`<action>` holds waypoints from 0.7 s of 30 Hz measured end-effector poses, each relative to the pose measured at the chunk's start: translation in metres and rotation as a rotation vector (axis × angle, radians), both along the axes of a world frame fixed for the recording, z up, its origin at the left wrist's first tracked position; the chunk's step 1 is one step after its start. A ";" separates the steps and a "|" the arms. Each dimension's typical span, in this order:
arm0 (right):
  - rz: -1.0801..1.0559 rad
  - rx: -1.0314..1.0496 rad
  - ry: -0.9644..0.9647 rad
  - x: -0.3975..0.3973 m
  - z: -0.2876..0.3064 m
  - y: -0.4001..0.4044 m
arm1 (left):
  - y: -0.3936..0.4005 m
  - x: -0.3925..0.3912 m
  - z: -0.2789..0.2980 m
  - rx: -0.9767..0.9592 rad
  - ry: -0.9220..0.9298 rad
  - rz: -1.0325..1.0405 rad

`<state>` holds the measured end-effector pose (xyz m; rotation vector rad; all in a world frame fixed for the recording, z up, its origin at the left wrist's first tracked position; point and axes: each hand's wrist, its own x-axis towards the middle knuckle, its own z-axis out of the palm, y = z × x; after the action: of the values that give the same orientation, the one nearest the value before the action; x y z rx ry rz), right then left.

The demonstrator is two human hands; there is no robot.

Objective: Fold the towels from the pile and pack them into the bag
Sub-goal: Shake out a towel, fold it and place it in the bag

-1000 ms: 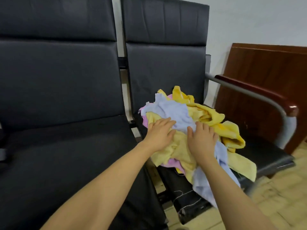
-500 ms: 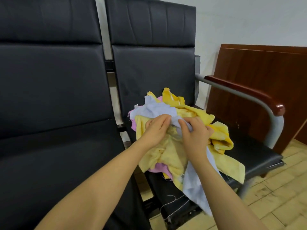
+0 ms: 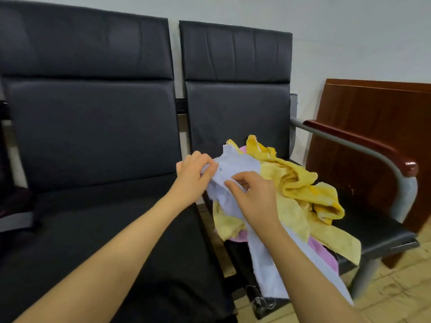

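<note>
Pinching the pale lilac cloth towel (image 3: 235,169) with left hand (image 3: 194,174) and right hand (image 3: 253,194), freeing it from the crumpled yellow-and-pink towel pile (image 3: 300,183) at the black chair seat's (image 3: 373,231) front edge for folding.

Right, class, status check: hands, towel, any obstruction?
Left hand and right hand both pinching the light blue towel. Towel partly lifted off the pile. Bag not visible.

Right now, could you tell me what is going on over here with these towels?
A person is working at a heap of towels on the right-hand chair seat. The left hand and the right hand both pinch the pale blue towel, lifting its upper edge off the heap. Nothing is folded yet, and no bag is in view.
</note>
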<state>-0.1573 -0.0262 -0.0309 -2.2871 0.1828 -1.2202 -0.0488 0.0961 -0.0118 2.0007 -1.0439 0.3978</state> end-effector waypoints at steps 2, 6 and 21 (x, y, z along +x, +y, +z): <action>0.050 -0.040 0.035 0.007 -0.001 0.026 | 0.035 0.004 -0.007 -0.002 -0.033 0.035; 0.176 -0.020 0.101 0.021 -0.009 0.079 | 0.104 0.014 -0.024 0.038 -0.087 0.102; 0.268 -0.279 0.874 0.062 -0.077 0.152 | 0.272 0.028 -0.106 0.749 0.219 0.265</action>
<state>-0.0954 0.1258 -0.1076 -2.8313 0.0086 -0.0562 -0.0207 0.3680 -0.1180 2.7862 -0.8561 -0.1100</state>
